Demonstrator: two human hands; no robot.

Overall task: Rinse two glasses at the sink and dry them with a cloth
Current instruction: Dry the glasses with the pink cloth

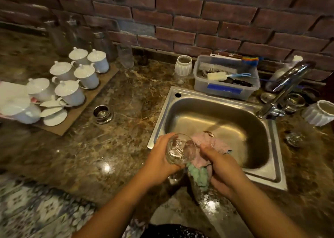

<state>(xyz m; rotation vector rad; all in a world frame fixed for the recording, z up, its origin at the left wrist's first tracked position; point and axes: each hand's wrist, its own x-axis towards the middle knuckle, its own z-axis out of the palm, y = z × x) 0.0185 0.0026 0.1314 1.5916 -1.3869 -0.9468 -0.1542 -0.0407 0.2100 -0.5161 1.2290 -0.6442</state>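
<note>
A clear drinking glass (180,148) lies tilted on its side in my left hand (159,158), just over the front left rim of the steel sink (213,122). My right hand (222,167) grips a pink and green cloth (200,167) bunched against the glass's open end. Below the hands a second clear glass shape (178,176) shows, blurred. No water runs from the chrome tap (287,82).
White lidded cups (79,73) and saucers stand on a board at the left. Glass jars (124,55) line the brick wall. A plastic tub of brushes (226,76) sits behind the sink, a small steel bowl (102,112) on the marble counter, white ribbed jars (183,65) nearby.
</note>
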